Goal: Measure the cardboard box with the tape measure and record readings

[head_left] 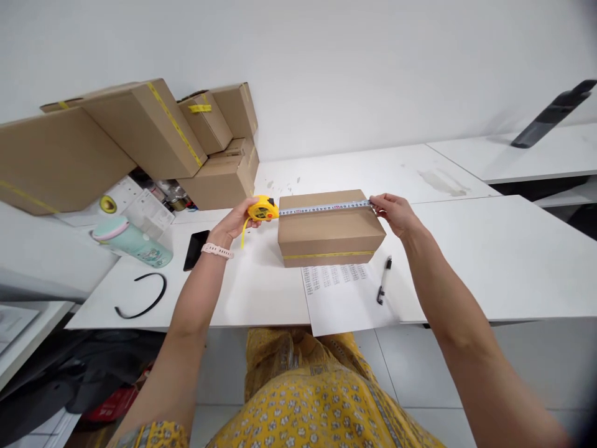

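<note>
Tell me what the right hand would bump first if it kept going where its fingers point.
Probably the yellow tape measure case held by the left hand: the right hand points left along the tape blade, over the cardboard box top. Height is unclear.

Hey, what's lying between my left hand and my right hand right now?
The head view shows the tape blade stretched over the cardboard box top, from the yellow tape measure in the left hand to the right hand.
</note>
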`<state>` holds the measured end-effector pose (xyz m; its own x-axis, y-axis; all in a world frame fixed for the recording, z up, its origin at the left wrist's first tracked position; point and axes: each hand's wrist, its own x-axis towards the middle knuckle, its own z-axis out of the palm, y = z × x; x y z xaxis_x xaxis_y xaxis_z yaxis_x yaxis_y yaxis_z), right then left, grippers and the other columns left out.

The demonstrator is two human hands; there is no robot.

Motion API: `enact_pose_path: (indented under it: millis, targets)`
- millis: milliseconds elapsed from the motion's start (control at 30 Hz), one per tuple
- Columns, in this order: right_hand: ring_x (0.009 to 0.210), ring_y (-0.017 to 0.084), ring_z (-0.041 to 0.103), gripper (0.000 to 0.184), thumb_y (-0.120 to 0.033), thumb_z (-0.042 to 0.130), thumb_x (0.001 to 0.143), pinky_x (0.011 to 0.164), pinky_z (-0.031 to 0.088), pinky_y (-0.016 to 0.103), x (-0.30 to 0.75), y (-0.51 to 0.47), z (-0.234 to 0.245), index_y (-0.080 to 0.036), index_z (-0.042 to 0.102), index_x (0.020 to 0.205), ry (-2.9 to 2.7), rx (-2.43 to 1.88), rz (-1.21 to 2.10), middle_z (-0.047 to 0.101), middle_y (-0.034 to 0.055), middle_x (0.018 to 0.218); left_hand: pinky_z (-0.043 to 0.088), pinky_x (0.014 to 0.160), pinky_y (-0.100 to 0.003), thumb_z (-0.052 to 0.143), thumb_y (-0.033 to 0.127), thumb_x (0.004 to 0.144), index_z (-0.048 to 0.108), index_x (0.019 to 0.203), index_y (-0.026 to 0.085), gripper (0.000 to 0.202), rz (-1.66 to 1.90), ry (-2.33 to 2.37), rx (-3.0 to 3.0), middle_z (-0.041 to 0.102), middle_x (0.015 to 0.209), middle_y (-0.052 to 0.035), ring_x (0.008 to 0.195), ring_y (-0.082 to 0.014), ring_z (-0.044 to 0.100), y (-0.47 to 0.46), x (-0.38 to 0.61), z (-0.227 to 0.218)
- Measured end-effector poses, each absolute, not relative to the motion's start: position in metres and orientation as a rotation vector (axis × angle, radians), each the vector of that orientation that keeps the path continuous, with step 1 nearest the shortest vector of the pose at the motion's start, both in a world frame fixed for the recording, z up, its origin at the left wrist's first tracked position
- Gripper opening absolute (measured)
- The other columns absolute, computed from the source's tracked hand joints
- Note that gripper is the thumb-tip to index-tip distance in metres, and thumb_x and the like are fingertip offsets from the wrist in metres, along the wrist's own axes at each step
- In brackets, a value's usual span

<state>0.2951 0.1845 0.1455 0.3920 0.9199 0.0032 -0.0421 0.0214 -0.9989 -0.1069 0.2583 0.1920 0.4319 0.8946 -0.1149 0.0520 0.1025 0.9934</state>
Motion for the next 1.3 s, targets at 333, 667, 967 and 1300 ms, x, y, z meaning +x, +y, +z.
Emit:
enact_pose_path:
  millis: [333, 667, 967, 1300]
  targets:
    - [0.069, 0.013, 0.049, 0.037, -0.041, 0.086, 0.064, 0.063, 0.040, 0.029, 0.296, 0.188, 0.116, -0.020, 0.055, 0.063, -0.846, -1.429, 0.797, 0.058, -0.0018, 0.069, 0.042, 0.047, -0.021, 0.069, 0.048, 0.079, 0.064, 0.099, 0.014, 0.040, 0.728, 0.948, 1.302, 0.071, 0.077, -0.0061, 0.054, -0.0117, 0.057, 0.276, -0.111, 0.174]
    - [0.071, 0.014, 0.056, 0.033, -0.035, 0.088, 0.064, 0.061, 0.045, 0.027, 0.286, 0.184, 0.121, -0.022, 0.062, 0.079, -0.745, -1.454, 0.913, 0.065, -0.0011, 0.079, 0.039, 0.045, -0.020, 0.070, 0.049, 0.079, 0.064, 0.103, 0.015, 0.042, 0.688, 0.952, 1.301, 0.071, 0.078, -0.0052, 0.052, -0.0108, 0.057, 0.276, -0.113, 0.176]
    - [0.071, 0.013, 0.057, 0.028, -0.032, 0.086, 0.066, 0.060, 0.045, 0.026, 0.283, 0.183, 0.126, -0.021, 0.064, 0.077, -0.746, -1.525, 0.869, 0.065, 0.0000, 0.078, 0.040, 0.045, -0.020, 0.068, 0.049, 0.081, 0.069, 0.105, 0.013, 0.043, 0.673, 0.942, 1.306, 0.074, 0.084, -0.0086, 0.055, -0.0110, 0.057, 0.267, -0.122, 0.176]
    - [0.072, 0.015, 0.055, 0.030, -0.038, 0.085, 0.067, 0.059, 0.044, 0.027, 0.282, 0.179, 0.131, -0.020, 0.063, 0.076, -0.819, -1.610, 0.828, 0.065, 0.0028, 0.080, 0.045, 0.051, -0.020, 0.074, 0.054, 0.078, 0.070, 0.120, 0.015, 0.058, 0.664, 0.923, 1.319, 0.078, 0.102, -0.0109, 0.066, -0.0126, 0.064, 0.266, -0.124, 0.169]
